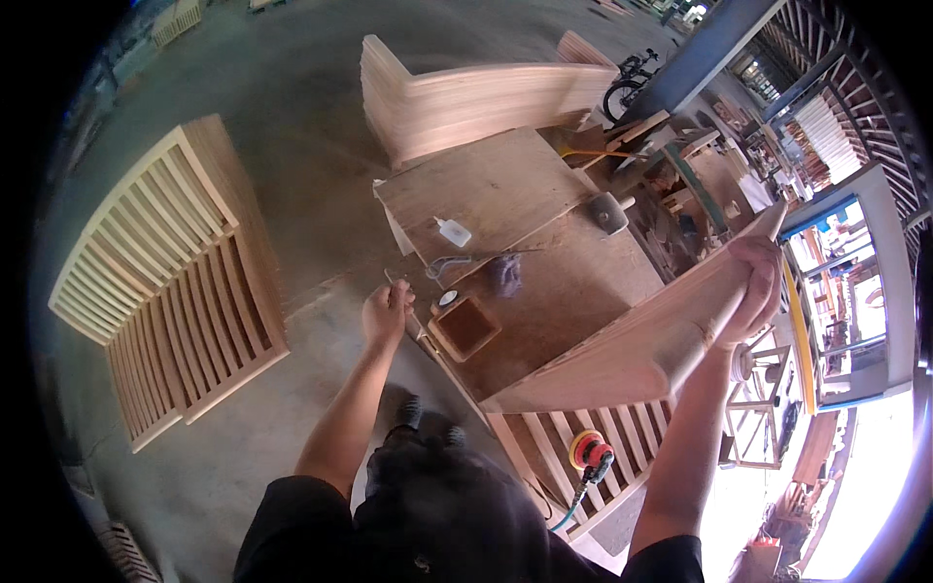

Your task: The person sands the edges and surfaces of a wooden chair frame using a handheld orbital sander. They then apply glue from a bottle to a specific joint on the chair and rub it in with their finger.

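Observation:
My right hand (pixel 756 287) grips the upper end of a wide, curved wooden board (pixel 612 355), which stands tilted over the right side of the workbench (pixel 520 175). Closed near the bench's left edge, my left hand (pixel 387 309) has a thin pale stick (pixel 391 276) poking out of it. Just right of that hand lies a shallow wooden tray (pixel 494 316) with a brown inside, and a small round white thing (pixel 448 297) at its corner. A white squeeze bottle (pixel 453 231), a grey rag (pixel 505 276) and a grey looped tool (pixel 442 267) lie farther back.
An orbital sander (pixel 591 452) with a hose rests on a slatted panel (pixel 622 428) close to me. Slatted wooden frames (pixel 185 282) stand on the floor at left. Stacked curved boards (pixel 496 102) sit behind the bench. A mallet-like block (pixel 609 214) lies at the bench's right.

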`<state>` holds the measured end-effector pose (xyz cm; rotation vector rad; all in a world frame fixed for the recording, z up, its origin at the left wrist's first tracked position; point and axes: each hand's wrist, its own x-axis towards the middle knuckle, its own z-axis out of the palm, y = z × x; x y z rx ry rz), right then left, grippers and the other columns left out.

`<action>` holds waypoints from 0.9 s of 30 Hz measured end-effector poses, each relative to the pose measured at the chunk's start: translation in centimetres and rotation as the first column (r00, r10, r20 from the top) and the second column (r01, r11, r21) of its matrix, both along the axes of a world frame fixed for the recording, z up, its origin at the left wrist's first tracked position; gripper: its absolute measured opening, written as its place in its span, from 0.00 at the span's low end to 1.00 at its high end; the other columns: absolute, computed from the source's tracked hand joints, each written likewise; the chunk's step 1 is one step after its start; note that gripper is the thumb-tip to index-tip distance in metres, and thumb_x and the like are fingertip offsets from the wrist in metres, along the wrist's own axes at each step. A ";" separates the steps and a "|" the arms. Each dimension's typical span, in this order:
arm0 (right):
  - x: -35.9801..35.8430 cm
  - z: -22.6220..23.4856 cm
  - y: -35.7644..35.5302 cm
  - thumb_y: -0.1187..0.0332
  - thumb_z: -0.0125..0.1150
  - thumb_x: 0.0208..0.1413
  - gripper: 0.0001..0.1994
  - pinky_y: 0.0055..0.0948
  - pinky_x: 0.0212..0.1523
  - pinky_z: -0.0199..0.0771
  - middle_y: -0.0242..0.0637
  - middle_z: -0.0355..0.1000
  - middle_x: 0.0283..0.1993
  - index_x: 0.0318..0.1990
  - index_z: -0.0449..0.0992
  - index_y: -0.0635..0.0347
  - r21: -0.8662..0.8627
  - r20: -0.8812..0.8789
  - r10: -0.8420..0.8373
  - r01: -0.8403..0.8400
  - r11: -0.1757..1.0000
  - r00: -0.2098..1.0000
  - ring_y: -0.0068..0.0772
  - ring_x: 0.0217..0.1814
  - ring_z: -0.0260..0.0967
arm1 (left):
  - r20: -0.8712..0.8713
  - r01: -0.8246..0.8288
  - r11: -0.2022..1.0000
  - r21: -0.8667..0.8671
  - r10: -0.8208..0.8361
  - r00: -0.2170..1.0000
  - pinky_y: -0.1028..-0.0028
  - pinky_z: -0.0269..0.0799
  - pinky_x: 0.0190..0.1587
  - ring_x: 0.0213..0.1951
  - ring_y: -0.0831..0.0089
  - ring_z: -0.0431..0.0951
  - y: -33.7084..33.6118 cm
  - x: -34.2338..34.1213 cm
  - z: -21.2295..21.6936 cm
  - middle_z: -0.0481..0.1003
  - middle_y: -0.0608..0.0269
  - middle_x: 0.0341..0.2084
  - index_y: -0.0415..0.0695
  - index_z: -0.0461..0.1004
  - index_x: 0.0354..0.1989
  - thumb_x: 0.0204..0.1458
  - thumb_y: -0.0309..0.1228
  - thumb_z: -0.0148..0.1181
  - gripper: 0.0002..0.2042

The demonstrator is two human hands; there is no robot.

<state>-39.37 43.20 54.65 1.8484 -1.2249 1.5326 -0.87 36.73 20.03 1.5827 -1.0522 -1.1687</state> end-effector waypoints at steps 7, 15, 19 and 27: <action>0.3 -0.1 0.4 0.59 0.35 0.72 0.23 0.45 0.50 0.72 0.41 0.74 0.36 0.33 0.76 0.62 0.072 -0.029 -0.092 0.094 0.993 0.995 0.42 0.44 0.72 | 0.503 0.066 0.997 -0.037 -0.039 0.863 0.54 0.81 0.51 0.50 0.50 0.85 -12.9 -3.9 -5.6 0.85 0.52 0.46 0.44 0.82 0.50 0.55 0.55 0.71 0.26; 0.3 0.1 0.8 0.59 0.37 0.72 0.22 0.46 0.51 0.72 0.41 0.73 0.36 0.32 0.75 0.61 0.141 -0.054 -0.144 0.151 0.979 0.988 0.43 0.44 0.71 | 0.689 0.003 0.988 0.155 -0.110 0.716 0.56 0.86 0.47 0.47 0.55 0.87 -19.1 -11.4 -4.0 0.83 0.52 0.43 0.45 0.80 0.46 0.50 0.51 0.74 0.24; 0.3 0.5 0.9 0.58 0.37 0.72 0.22 0.47 0.52 0.72 0.42 0.73 0.36 0.32 0.75 0.61 0.146 -0.058 -0.146 0.153 0.977 0.988 0.44 0.44 0.71 | 0.651 -0.009 0.984 0.177 -0.111 0.751 0.54 0.85 0.47 0.46 0.53 0.87 -20.7 -12.4 -5.5 0.84 0.50 0.42 0.44 0.80 0.45 0.58 0.47 0.66 0.19; -0.3 -0.6 1.7 0.58 0.40 0.72 0.21 0.48 0.54 0.72 0.41 0.73 0.36 0.32 0.75 0.60 0.073 -0.082 -0.144 0.150 0.986 0.986 0.45 0.46 0.71 | 0.375 0.083 0.997 -0.006 -0.075 0.924 0.51 0.81 0.49 0.47 0.45 0.85 -20.8 -10.3 -4.6 0.83 0.39 0.43 0.39 0.80 0.46 0.61 0.47 0.62 0.21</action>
